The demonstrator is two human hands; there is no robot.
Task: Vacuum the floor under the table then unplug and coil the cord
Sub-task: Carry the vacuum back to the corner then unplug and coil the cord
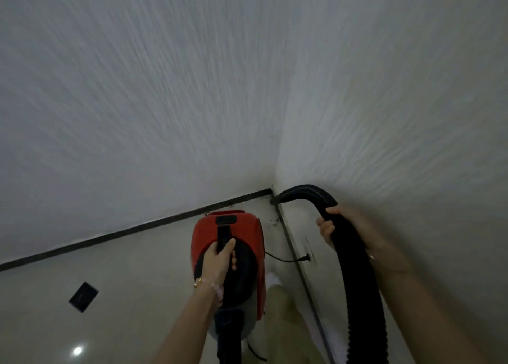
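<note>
White textured walls (165, 102) meet at a corner above a pale glossy floor (123, 295). Left hand (218, 262) has its grip closed around the black handle of the red vacuum (228, 226), held above the floor. Right hand (346, 229) wraps the black ribbed hose (362, 295), whose nozzle (277, 198) points into the corner. Between both grips, a thin cord (283, 259) ends in a plug at the baseboard.

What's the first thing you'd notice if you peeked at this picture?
The bright red vacuum cleaner, low in the middle, carried by its black handle in the left hand. To its right, the right hand grips a thick black hose whose nozzle pokes into the corner where two white walls meet.
</note>
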